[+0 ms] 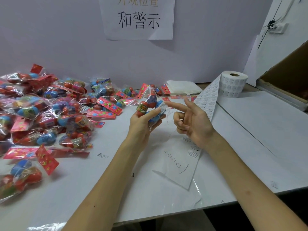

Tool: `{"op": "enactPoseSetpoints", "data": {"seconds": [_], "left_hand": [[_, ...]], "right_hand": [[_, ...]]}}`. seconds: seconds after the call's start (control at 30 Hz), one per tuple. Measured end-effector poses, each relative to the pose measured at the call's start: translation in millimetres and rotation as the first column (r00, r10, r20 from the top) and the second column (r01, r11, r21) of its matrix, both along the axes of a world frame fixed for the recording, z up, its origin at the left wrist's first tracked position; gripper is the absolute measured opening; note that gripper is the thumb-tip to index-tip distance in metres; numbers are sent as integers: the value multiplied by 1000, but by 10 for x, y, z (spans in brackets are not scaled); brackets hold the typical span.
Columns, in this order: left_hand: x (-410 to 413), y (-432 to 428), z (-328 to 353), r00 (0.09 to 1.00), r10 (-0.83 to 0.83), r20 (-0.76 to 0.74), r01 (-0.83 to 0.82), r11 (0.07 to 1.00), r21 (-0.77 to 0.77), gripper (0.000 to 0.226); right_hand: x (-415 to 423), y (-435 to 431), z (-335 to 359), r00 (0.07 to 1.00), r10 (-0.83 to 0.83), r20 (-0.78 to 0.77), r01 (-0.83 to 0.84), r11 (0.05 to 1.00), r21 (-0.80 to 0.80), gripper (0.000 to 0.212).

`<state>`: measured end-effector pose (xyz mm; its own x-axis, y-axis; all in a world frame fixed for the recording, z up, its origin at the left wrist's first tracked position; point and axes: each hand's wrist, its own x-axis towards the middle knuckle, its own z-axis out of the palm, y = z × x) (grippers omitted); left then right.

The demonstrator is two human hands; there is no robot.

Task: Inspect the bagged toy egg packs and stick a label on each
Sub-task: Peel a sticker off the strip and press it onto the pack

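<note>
My left hand grips one bagged toy egg pack above the middle of the white table, with red and blue eggs inside clear plastic. A small white label sits on the pack under my left thumb. My right hand is just right of the pack, its index finger stretched out with the tip touching the label's edge and the lower fingers curled. A strip of label backing runs from the label roll down past my right wrist.
A big heap of bagged egg packs covers the left of the table, with more along the back wall. Folded white cloth lies beside the roll. A cardboard box stands at the far right. A paper sign hangs on the wall.
</note>
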<state>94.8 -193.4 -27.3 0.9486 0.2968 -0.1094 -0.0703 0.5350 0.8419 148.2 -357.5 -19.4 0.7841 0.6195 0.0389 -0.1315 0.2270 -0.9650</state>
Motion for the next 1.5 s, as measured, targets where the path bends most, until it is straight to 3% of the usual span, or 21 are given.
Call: {"op": "enactPoseSetpoints", "data": {"seconds": [0.13, 0.3, 0.37, 0.53, 0.63, 0.77, 0.97, 1.23, 1.5], "left_hand": [[-8, -4, -5, 1000, -3, -6, 3, 1000, 4, 23], [-19, 42, 17, 1000, -6, -20, 6, 1000, -29, 25], [-27, 42, 23, 1000, -27, -16, 27, 999, -25, 25], [-57, -52, -20, 994, -94, 55, 83, 982, 167, 29], [-73, -93, -39, 990, -117, 81, 92, 960, 266, 33], [-82, -99, -30, 986, -151, 74, 123, 947, 296, 27], [-92, -97, -18, 984, -176, 41, 158, 949, 273, 27], [-89, -65, 11, 984, -174, 36, 160, 954, 253, 37], [-83, -62, 5, 983, -181, -7, 179, 965, 190, 41]], "right_hand": [[-4, 17, -16, 997, -50, 58, 52, 998, -40, 46], [75, -37, -33, 958, -278, 74, 281, 959, -42, 37], [76, -50, -39, 923, -349, 160, 363, 929, -66, 31], [-41, 61, -71, 866, -277, 415, 396, 888, -233, 45], [-51, 85, -107, 841, -276, 466, 418, 877, -235, 29], [-30, 54, -111, 837, -348, 422, 445, 882, -156, 12], [-19, 50, -82, 884, -348, 311, 398, 910, -113, 18], [-2, 42, -107, 886, -273, 374, 338, 933, -121, 20], [21, 42, -113, 922, -253, 293, 297, 947, -118, 20]]}}
